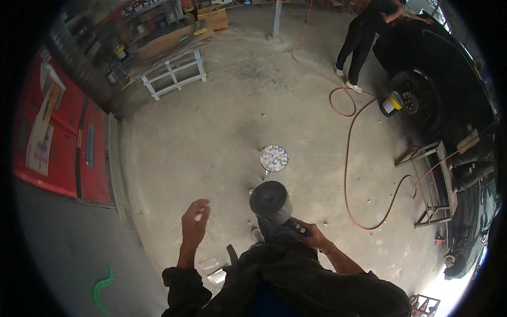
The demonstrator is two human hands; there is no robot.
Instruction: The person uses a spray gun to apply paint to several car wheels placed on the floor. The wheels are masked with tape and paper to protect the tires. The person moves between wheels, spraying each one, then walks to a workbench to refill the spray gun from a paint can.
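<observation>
The right hand [315, 237] is closed around the handle of a spray gun [270, 202], just right of the body's middle line. The gun's dark round cup sits to the left of the fingers and its lid faces up. The left hand [195, 222] is raised on the left, well apart from the gun, with its fingers bent. A small pale patch shows at the fingers; I cannot tell whether it is something held, so that hand's grip is unclear.

Just beyond the cup stands a stool [274, 158] with a round, patterned seat, on a bare concrete floor [211, 137]. On the right, a red hose [347, 174] winds over the floor, looping near the feet of another person [363, 42], who bends toward a black car [441, 58] at the far right. A dark bucket [392, 104] with a yellow and white label stands beside the car's bare wheel hub [411, 103]. Nearer on the right is a metal stand [435, 185].

On the left is a red panel [63, 132], and nearer, a grey surface [68, 248] with a green mark [102, 291]. At the far left, a pale frame [174, 76] stands on the floor, with a cardboard box [214, 19] beyond it.
</observation>
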